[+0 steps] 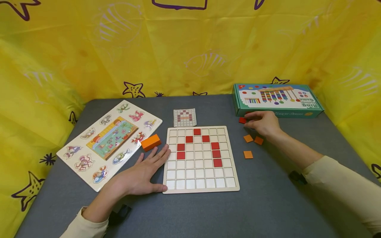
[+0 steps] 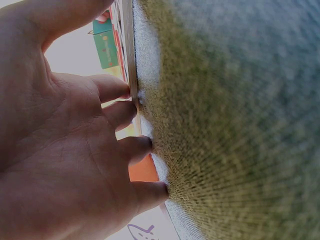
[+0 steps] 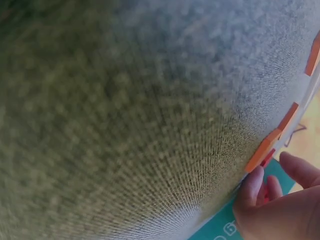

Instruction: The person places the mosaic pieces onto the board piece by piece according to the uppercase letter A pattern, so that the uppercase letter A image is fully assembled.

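Observation:
A wooden grid board (image 1: pixel 202 191) lies flat on the table, with several red square tiles (image 1: pixel 216 153) set in it in an arch-like pattern. My left hand (image 1: pixel 143 173) rests with spread fingers against the board's left edge; in the left wrist view its palm (image 2: pixel 75 135) holds nothing. My right hand (image 1: pixel 263 123) reaches to a loose red tile (image 1: pixel 242 120), with its fingertips right at the tile. In the right wrist view the thumb and fingers of that hand (image 3: pixel 282 202) stand apart. Just beyond the board lies a small pattern card (image 1: pixel 184 118).
Loose orange tiles (image 1: pixel 248 154) lie right of the board. A green game box (image 1: pixel 278 100) stands behind my right hand. At the left are an orange block (image 1: pixel 150 142) and a sea-animal puzzle board (image 1: pixel 80 138). A yellow cloth (image 1: pixel 166 43) hangs behind the table.

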`<state>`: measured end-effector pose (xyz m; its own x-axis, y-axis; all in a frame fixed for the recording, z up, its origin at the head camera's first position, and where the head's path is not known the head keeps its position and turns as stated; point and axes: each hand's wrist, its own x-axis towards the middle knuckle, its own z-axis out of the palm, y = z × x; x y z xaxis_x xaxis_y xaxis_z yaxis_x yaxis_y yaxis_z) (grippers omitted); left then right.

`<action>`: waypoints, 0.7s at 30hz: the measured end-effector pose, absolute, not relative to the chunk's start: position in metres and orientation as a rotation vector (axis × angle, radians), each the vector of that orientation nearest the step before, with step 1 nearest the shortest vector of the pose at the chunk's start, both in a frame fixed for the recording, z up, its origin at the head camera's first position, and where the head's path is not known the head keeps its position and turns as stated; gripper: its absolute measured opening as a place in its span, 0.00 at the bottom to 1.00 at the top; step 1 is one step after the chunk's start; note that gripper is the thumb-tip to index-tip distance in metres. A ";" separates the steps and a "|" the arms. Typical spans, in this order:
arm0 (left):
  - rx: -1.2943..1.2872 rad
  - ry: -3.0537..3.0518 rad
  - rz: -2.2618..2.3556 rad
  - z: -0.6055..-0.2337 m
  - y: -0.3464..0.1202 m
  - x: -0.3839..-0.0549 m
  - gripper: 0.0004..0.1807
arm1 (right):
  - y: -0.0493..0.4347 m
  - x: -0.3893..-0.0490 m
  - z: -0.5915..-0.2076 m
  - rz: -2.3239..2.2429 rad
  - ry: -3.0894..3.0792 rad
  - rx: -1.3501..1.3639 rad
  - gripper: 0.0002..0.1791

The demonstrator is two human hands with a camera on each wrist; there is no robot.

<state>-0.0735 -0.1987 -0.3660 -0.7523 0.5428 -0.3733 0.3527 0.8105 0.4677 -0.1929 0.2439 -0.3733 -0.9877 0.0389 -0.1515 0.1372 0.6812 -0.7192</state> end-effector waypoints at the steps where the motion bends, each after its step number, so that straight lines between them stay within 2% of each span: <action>1: 0.664 2.494 0.508 -0.366 -0.199 -0.074 0.62 | 0.244 -0.193 -0.374 -1.185 2.779 0.141 0.22; 21: 0.662 2.493 0.495 -0.366 -0.198 -0.074 0.62 | 0.233 -0.195 -0.376 -1.008 2.960 0.032 0.16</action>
